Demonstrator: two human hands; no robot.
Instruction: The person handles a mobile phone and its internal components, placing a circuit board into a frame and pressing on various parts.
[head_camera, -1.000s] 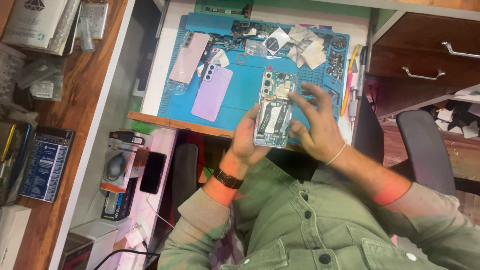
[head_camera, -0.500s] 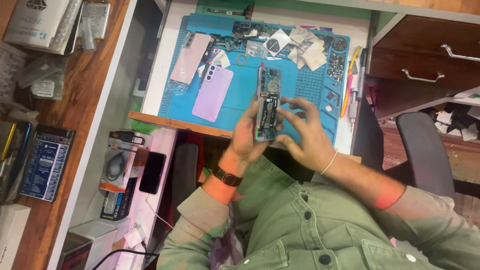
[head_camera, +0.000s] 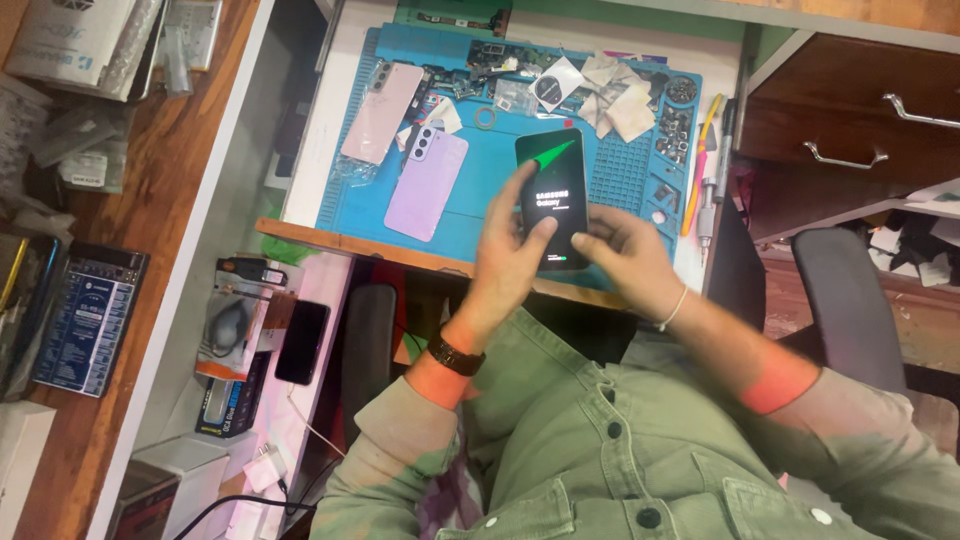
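Two hands, left hand (head_camera: 510, 255) and right hand (head_camera: 628, 262), grip the lit black slab phone (head_camera: 551, 196) over the blue mat (head_camera: 470, 215); its lilac back cover (head_camera: 427, 183) lies unfitted beside it.

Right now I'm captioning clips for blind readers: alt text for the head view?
Both hands, left hand and right hand, hold a black phone with its screen lit above a blue work mat. A lilac phone back and small parts lie on the mat.
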